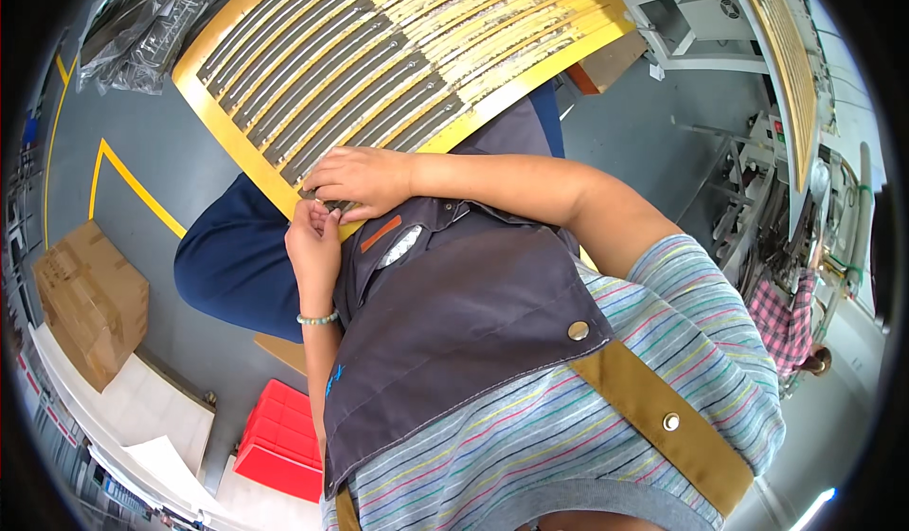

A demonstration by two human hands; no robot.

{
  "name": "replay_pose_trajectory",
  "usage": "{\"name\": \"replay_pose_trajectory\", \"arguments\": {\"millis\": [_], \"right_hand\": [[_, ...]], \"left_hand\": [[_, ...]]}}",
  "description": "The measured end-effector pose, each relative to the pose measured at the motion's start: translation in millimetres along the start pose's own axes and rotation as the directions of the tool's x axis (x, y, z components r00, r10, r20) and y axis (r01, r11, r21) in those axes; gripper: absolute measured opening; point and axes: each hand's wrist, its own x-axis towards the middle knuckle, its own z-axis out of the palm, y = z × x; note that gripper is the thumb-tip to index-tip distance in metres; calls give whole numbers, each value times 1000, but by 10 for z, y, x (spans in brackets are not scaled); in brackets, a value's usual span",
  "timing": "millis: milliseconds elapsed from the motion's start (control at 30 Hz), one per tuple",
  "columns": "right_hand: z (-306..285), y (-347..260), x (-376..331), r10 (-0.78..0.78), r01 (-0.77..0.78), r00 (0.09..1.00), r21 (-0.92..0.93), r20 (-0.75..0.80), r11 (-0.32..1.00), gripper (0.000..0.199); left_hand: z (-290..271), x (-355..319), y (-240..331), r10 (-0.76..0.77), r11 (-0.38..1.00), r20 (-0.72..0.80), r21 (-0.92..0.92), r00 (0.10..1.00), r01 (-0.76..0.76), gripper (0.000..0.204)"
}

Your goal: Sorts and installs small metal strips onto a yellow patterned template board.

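A yellow board (216,131) slants across the top of the view, its near edge by my lap. Long dark strips (322,76) lie in parallel rows on its left part, each with a pale thin line along it. At the board's near left corner my right hand (365,179) bends its fingers down over the end of the closest strips. Just below it, my left hand (314,237), with a beaded bracelet (317,320) at the wrist, is closed in a pinch. A small dark bit shows between the two hands; the fingers hide most of it.
Clear plastic with dark pieces (175,19) lies beyond the board's far left corner. A cardboard box (93,304) stands at left, a red bin (279,441) at lower left. A machine frame (696,19) stands at upper right. Another person in a checked shirt (784,323) is far right.
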Motion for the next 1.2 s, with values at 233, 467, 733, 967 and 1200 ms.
{"name": "replay_pose_trajectory", "arguments": {"millis": [233,467,733,967,1200], "right_hand": [[83,44,13,229,-223,973,174,-14,959,23],[-1514,-515,17,744,-196,435,753,-507,628,41],[-1017,-450,171,285,-335,897,-99,-339,937,25],[-163,-69,136,320,-306,946,-188,50,933,43],[-275,51,181,123,-141,988,-220,-94,965,28]], "left_hand": [[-146,-14,-4,9,881,32,-473,999,7,12],[-354,44,19,255,935,-190,298,948,-192,22],[-54,203,70,356,823,-231,537,906,-186,23],[-28,230,-47,302,852,-164,487,939,-189,13],[-90,170,13,201,943,-80,-254,976,-215,16]]}}
